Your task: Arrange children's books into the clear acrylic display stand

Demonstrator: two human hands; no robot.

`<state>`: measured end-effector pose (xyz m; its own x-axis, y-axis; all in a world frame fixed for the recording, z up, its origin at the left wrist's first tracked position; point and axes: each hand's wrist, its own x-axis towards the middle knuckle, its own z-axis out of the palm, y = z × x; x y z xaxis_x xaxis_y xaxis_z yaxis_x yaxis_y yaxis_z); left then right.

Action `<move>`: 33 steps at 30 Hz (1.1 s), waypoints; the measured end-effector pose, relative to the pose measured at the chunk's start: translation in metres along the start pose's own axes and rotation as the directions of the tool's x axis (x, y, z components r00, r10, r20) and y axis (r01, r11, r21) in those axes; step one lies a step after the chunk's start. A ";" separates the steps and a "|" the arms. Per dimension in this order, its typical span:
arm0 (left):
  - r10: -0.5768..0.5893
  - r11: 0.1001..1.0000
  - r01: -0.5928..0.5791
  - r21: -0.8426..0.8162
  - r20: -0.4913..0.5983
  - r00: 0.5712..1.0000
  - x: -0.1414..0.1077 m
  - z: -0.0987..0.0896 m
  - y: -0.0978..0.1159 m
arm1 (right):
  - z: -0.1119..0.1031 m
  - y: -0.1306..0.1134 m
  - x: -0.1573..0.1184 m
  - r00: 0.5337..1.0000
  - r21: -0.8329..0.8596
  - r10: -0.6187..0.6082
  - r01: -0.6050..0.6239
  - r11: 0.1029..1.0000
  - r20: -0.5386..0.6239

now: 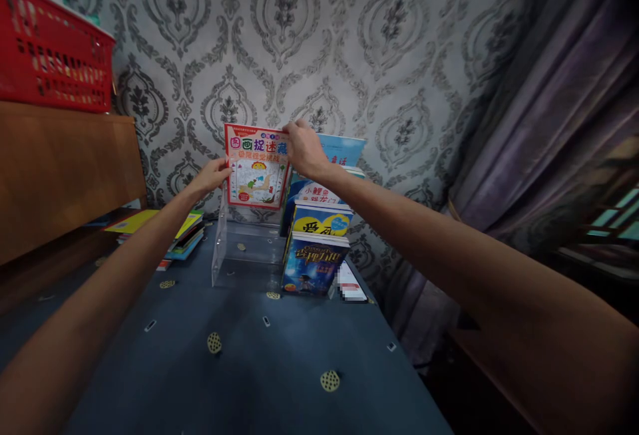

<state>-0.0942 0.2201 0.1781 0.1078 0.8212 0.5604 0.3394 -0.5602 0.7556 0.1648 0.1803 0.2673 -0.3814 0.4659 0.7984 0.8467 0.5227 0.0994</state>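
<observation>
Between my two hands is a red-bordered children's picture book (258, 175), upright at the top left of a clear tiered book stand (249, 249). My left hand (212, 177) grips the book's left edge, its fingers partly hidden. My right hand (305, 147) is closed on the upper right corner. On the stand's right side, books rise in steps: a dark blue book (312, 269) in front, a yellow and blue book (319, 221) behind it, then a book with a carp-story cover (319, 192). A light blue book (344, 149) stands at the back, partly covered by my right hand.
A stack of books (187, 232) lies left of the stand, partly behind my left forearm. At the stand's right lies a phone-like flat object (352, 285), partly blurred. A red basket (54, 49) sits on a wooden cabinet (70, 175). Curtains (499, 136) hang at right.
</observation>
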 end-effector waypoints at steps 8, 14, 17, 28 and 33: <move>0.013 0.999 -0.013 0.033 0.010 1.000 0.000 -0.002 -0.003 | -0.016 -0.012 -0.005 0.993 -0.079 0.042 -0.033 0.996 0.112; 0.015 0.999 -0.015 0.044 -0.003 1.000 0.013 0.000 -0.015 | -0.014 -0.014 0.004 0.990 -0.127 0.053 -0.036 0.991 0.133; 0.016 0.999 -0.015 0.040 -0.018 1.000 0.022 0.003 -0.024 | -0.013 -0.014 0.010 0.987 -0.159 0.051 -0.027 0.987 0.150; 0.005 0.998 -0.001 0.069 -0.059 0.998 0.045 0.003 -0.040 | 0.006 -0.013 0.033 0.985 -0.244 0.087 -0.048 0.969 0.151; 0.013 0.997 -0.008 0.080 -0.056 0.998 0.047 0.002 -0.041 | 0.005 -0.015 0.037 0.980 -0.274 0.090 -0.038 0.961 0.180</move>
<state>-0.1011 0.2824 0.1727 0.0598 0.8067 0.5880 0.4122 -0.5564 0.7215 0.1364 0.1933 0.2924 -0.3645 0.6316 0.6842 0.9296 0.2896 0.2280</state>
